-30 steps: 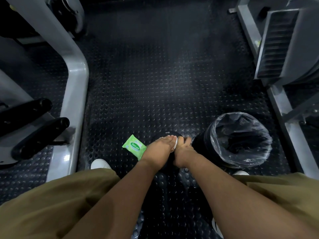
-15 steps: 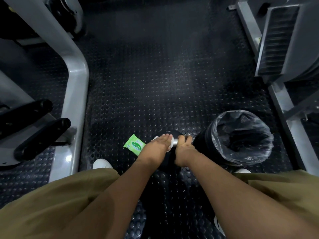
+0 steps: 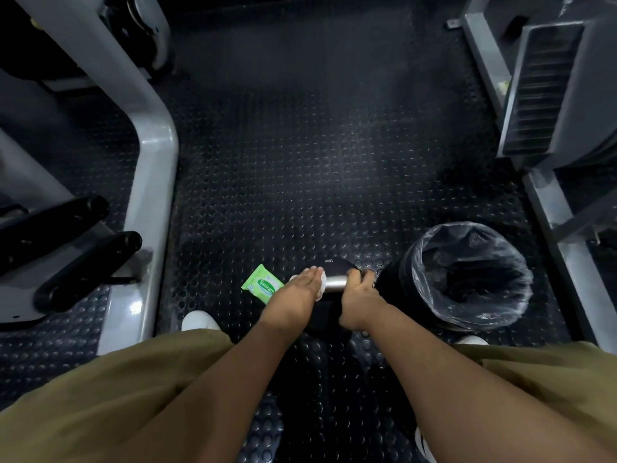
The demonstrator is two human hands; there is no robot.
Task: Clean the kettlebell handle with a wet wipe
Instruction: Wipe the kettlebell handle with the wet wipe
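Wiping is judged underway: the wet wipe (image 3: 321, 286) is held round the kettlebell handle (image 3: 336, 283) by the left hand (image 3: 298, 290), and the handle's right end is gripped by the right hand (image 3: 359, 297). A rightward stroke is called for next.

**Two hands close together**

Both bare forearms reach up from the lower edge. The left hand (image 3: 297, 290), palm down, curls over the wet wipe (image 3: 321, 289); just right of it, the right hand (image 3: 359, 300) grips the kettlebell handle (image 3: 335, 284).
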